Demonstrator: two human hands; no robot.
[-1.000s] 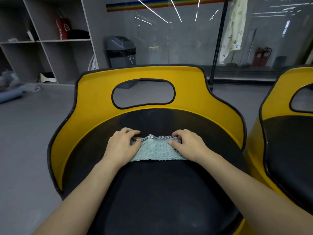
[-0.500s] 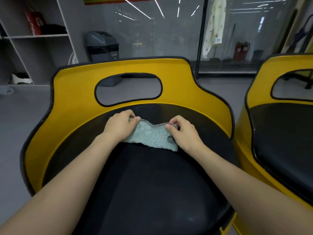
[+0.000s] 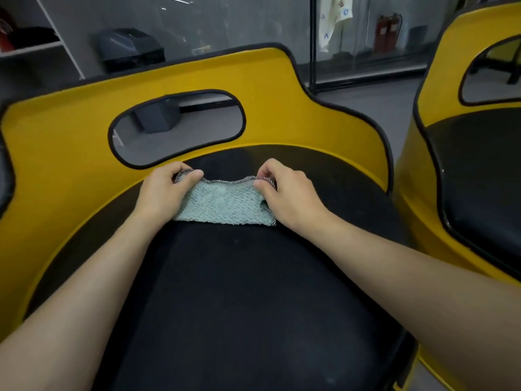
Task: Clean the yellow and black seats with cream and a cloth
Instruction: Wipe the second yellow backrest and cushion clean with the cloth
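A yellow seat [image 3: 64, 153] with a black cushion [image 3: 239, 292] and an oval cut-out in its back fills the head view. On the far part of the cushion lies a pale green cloth [image 3: 222, 206] with a dark stitched edge. My left hand [image 3: 165, 191] pinches the cloth's far left corner. At the far right corner, my right hand [image 3: 290, 194] pinches the edge, and the far edge is lifted off the cushion between them. A second yellow and black seat [image 3: 473, 153] stands at the right. No cream is in view.
Behind the seats are a grey bin [image 3: 129, 50], white shelving [image 3: 33, 49] at the left, and a glass wall with a black post [image 3: 312, 43]. Grey floor [image 3: 375, 103] shows between the two seats.
The cloth's far edge has been raised off the cushion by both hands, which pinch its corners. The view has shifted closer to the seat and to the left.
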